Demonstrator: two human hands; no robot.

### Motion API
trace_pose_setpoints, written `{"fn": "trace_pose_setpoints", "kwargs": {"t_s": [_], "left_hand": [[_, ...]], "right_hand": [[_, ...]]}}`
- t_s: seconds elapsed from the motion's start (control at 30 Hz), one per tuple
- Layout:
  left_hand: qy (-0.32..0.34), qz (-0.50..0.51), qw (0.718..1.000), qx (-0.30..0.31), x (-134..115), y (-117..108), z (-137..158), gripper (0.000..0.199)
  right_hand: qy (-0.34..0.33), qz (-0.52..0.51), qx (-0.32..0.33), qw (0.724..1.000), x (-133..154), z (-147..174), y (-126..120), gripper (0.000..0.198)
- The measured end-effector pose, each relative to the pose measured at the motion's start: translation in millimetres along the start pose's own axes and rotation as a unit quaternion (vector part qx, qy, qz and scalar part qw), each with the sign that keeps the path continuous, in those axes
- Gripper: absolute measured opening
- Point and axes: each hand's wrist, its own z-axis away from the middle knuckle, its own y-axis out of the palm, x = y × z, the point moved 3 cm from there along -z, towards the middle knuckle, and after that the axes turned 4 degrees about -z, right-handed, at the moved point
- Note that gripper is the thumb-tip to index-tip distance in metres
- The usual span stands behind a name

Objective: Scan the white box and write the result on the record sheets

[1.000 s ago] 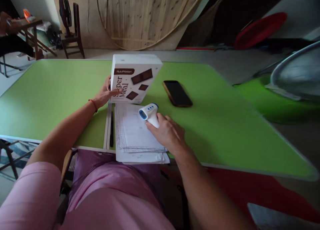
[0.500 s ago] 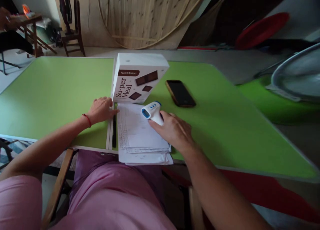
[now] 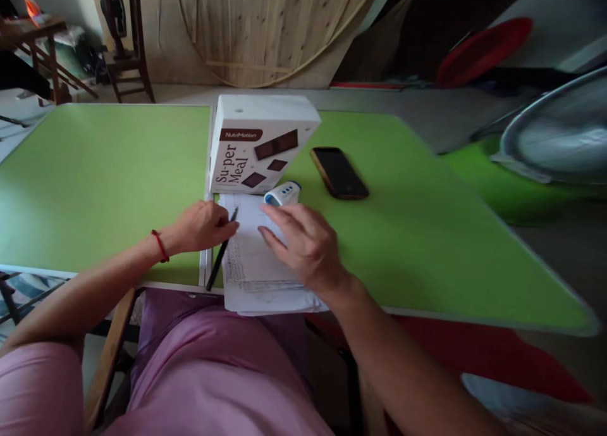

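One pen (image 3: 219, 260) is already picked up, pinched between thumb and fingers near its upper end by the left hand (image 3: 202, 225); that grasp looks complete, while setting the pen down is not yet done. The box (image 3: 265, 138) stands upright just beyond the papers (image 3: 256, 259), and the thermometer (image 3: 284, 193) sits near its foot with no grip visible on it, so these two seem, for the moment, left in place. How much more remains cannot be judged from this view. The right hand (image 3: 303, 243) is loosely spread over the papers, thumb and fingers apart with nothing seen between them. As for position, the pen slants across the left edge of the papers, its lower end near the front edge of the surface (image 3: 118, 170); whether that end touches down cannot be told. It lies to the left of the right hand, well apart from it. The thermometer is just past the right fingers, which partly hide it, so contact is unclear. Farther right, the phone (image 3: 339, 173) lies flat, apart from both hands.
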Motion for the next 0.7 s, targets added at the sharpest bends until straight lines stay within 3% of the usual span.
{"fn": "trace_pose_setpoints", "kwargs": {"t_s": [0.13,0.27,0.33,0.4,0.47,0.53,0.6,0.7], "left_hand": [[0.074,0.145,0.987,0.016,-12,8,2,0.030],[0.137,0.222,0.964,0.054,-8,15,4,0.034],[0.175,0.212,0.958,0.082,-9,15,7,0.037],[0.173,0.080,0.978,0.090,-11,17,11,0.037],[0.146,-0.103,0.979,0.096,-14,20,14,0.047],[0.123,-0.223,0.960,0.118,-17,24,16,0.064],[0.106,-0.265,0.948,0.138,-18,27,17,0.075],[0.101,-0.277,0.943,0.153,-18,28,17,0.070]], "right_hand": [[-0.121,-0.098,0.009,0.988,16,-1,8,0.026],[-0.132,-0.134,0.008,0.982,4,-4,14,0.022],[-0.081,-0.172,-0.027,0.981,-8,-9,15,0.018],[0.016,-0.232,-0.071,0.970,-21,-16,18,0.011],[0.128,-0.314,-0.086,0.937,-29,-23,24,0.008],[0.207,-0.397,-0.065,0.892,-31,-27,33,0.012],[0.246,-0.444,-0.047,0.860,-29,-27,42,0.015],[0.268,-0.440,-0.059,0.855,-28,-19,51,0.014]]}}
